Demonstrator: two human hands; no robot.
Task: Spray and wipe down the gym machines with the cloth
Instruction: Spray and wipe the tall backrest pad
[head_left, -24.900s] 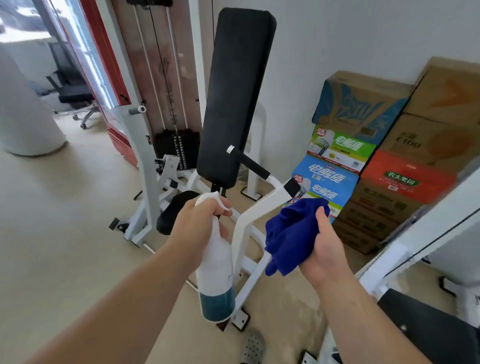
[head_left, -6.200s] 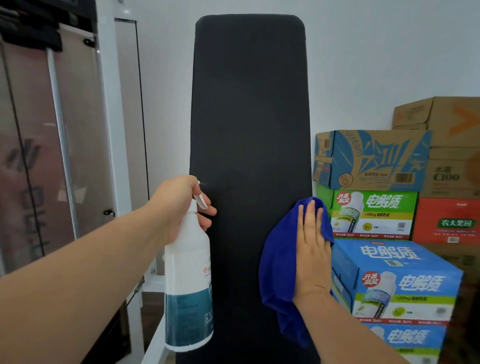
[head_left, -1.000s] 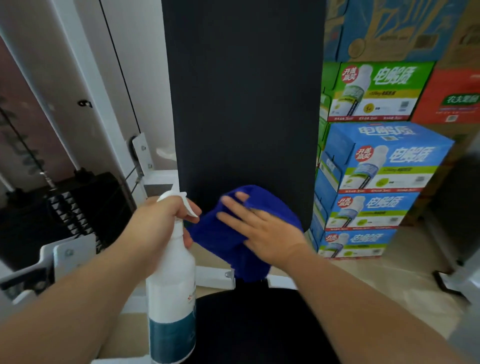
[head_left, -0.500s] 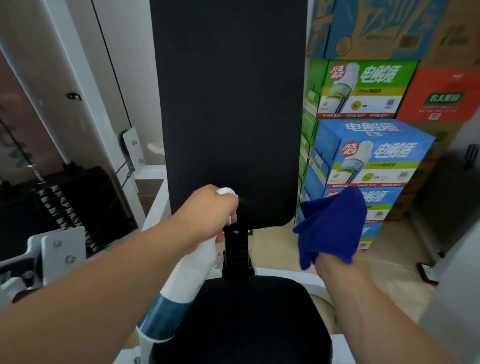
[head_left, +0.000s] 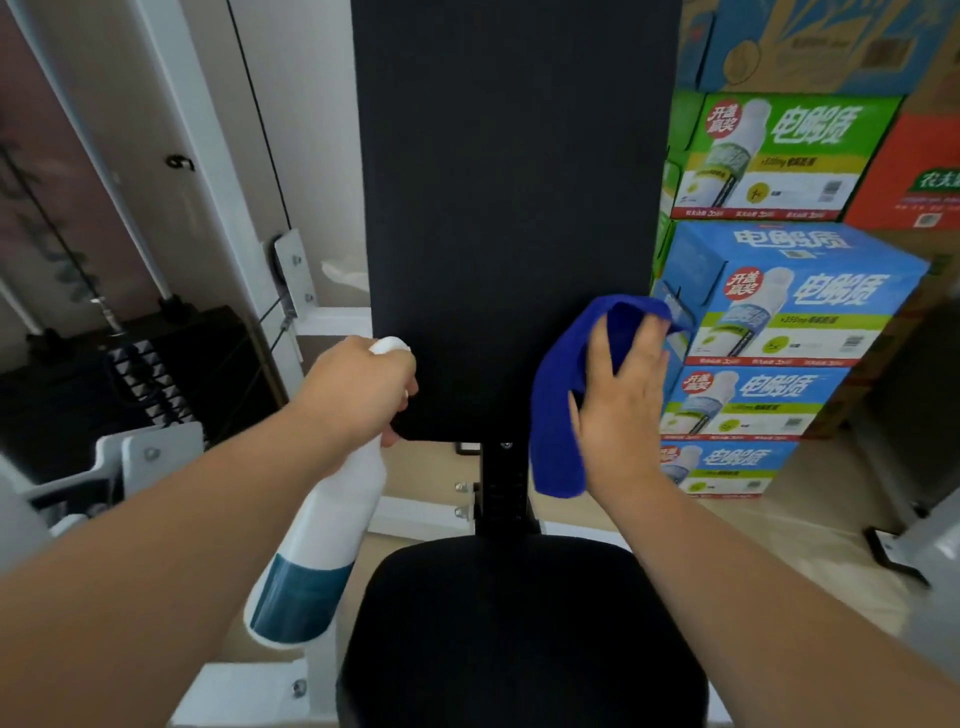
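Blue microfibre cloth (head_left: 558, 415) lies pressed against the lower right corner of a gym machine's black back pad (head_left: 514, 208) under a person's right hand (head_left: 621, 410). The fingers (head_left: 644, 353) are laid nearly straight and slightly apart on the fabric. The cloth's top fold curls up around the fingertips, and its loose end hangs past the pad's bottom edge.

The left hand (head_left: 358, 395) grips the neck of a white spray bottle (head_left: 322, 540) with a teal band. Its fingers are clamped round the trigger head, which sits just beside the pad's lower left corner. The bottle tilts, with its base swung down toward the camera.

Beneath both hands is the machine's black seat pad (head_left: 519, 634). A dark upright post (head_left: 506, 488) rises behind it to the back pad. The machine's white steel frame (head_left: 218, 171) runs up the left side, beside a black weight stack (head_left: 150, 364). To the right, close behind the back pad, stand stacked drink cartons (head_left: 795, 296) in blue and green, printed with bottles. A red carton (head_left: 914, 176) is partly in view at the edge.
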